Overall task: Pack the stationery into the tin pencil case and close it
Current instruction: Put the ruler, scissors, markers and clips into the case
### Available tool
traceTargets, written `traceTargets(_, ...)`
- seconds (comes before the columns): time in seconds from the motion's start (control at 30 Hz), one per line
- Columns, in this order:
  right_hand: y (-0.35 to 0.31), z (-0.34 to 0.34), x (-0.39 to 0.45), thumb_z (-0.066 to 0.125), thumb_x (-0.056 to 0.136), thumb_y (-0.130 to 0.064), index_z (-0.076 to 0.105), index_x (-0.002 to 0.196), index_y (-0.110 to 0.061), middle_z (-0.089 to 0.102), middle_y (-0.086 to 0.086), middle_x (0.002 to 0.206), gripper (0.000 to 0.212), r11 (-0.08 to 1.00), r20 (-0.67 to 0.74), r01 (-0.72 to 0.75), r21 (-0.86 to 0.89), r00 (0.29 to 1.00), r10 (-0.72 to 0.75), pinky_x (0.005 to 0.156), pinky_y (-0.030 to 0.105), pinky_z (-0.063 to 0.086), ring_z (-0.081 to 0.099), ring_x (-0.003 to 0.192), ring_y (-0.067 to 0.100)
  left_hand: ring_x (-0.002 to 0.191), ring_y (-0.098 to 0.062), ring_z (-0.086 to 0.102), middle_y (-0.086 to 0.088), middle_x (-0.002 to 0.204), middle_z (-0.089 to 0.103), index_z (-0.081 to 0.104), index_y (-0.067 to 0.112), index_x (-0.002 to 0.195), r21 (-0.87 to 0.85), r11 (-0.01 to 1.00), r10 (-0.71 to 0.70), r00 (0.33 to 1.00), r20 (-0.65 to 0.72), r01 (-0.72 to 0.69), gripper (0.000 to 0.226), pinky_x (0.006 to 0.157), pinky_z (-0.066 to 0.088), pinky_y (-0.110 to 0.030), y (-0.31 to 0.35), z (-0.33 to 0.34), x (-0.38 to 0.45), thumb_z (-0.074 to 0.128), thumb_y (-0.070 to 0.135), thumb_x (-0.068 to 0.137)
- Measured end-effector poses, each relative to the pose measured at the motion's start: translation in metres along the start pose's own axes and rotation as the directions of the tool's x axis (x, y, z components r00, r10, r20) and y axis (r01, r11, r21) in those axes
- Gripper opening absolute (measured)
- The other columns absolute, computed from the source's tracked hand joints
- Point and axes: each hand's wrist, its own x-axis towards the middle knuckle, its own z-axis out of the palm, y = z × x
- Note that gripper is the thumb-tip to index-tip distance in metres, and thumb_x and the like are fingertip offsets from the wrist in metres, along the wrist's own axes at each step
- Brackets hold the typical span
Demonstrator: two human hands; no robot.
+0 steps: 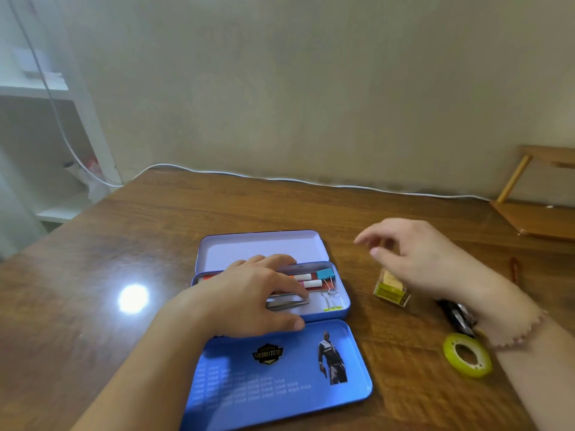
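Note:
The blue tin pencil case (343, 303) lies open mid-table, one lid (264, 247) folded back and a printed blue lid (280, 368) folded toward me. Inside lie markers (306, 280), a teal binder clip (326, 273), a yellow-green binder clip (332, 304) and a metal tool (287, 304). My left hand (249, 293) rests flat over the tray, fingertips on the metal tool. My right hand (413, 253) hovers to the right with fingers apart, just above a small clear box with a yellow label (390, 290). It holds nothing.
A yellow-green tape roll (467, 355) and a dark object (455, 315) lie on the table under my right wrist. A reddish pen (514, 269) lies farther right. A wooden stand (541, 194) sits at the back right, a white cable (280, 178) along the wall.

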Motion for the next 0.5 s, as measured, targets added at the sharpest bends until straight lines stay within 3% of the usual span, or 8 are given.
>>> traceTargets(0.07,0.024,0.005,0.005,0.053,0.093,-0.018,0.064,0.117,-0.038,0.065,-0.013,0.108,0.033,0.988,-0.058,-0.118,-0.101,0.992,0.113,0.086,0.034,0.047,0.055,0.107,0.010,0.130,-0.010,0.036,0.021,0.151,0.028,0.055,0.051,0.127,0.012,1.000,-0.004,1.000,-0.009,0.004,0.048,0.108,0.031,-0.035,0.001,0.002,0.000,0.062,0.064,0.081)
traceTargets(0.17,0.047,0.022,0.004,0.048,0.098,-0.025,0.056,0.130,-0.039,0.059,-0.012,0.131,0.036,0.953,0.019,-0.201,-0.227,0.977,0.211,0.104,0.043,0.041,0.041,0.129,0.015,0.133,-0.009,0.034,0.022,0.153,0.026,0.052,0.049,0.131,0.020,1.000,-0.023,1.000,-0.011,0.023,0.054,0.109,0.030,-0.034,0.001,0.002,0.001,0.061,0.065,0.080)
traceTargets(0.27,0.055,0.029,0.002,0.051,0.098,-0.032,0.060,0.124,-0.044,0.060,-0.016,0.128,0.030,0.952,0.031,-0.180,-0.247,0.981,0.193,0.101,0.042,0.037,0.042,0.128,0.013,0.134,-0.009,0.034,0.021,0.154,0.026,0.052,0.048,0.132,0.018,1.000,-0.024,1.000,-0.008,0.024,0.058,0.110,0.031,-0.036,0.000,0.002,0.002,0.061,0.067,0.079)
traceTargets(0.4,0.053,0.028,0.002,0.065,0.089,-0.036,0.066,0.112,-0.043,0.065,-0.010,0.114,0.024,0.950,-0.082,-0.175,-0.259,0.984,0.159,0.096,0.041,0.040,0.049,0.116,0.014,0.131,-0.009,0.036,0.021,0.151,0.028,0.054,0.052,0.127,0.002,1.000,-0.010,1.000,-0.006,0.010,0.052,0.109,0.032,-0.038,-0.001,0.002,0.001,0.061,0.067,0.078)
traceTargets(0.5,0.049,0.024,0.003,0.071,0.085,-0.027,0.068,0.111,-0.037,0.065,-0.012,0.109,0.028,0.965,-0.148,-0.134,-0.227,0.984,0.102,0.092,0.037,0.041,0.050,0.109,0.013,0.134,-0.009,0.033,0.021,0.153,0.026,0.053,0.053,0.127,0.002,1.000,-0.015,1.000,0.001,0.015,0.051,0.111,0.030,-0.037,-0.001,0.001,0.001,0.061,0.067,0.079)
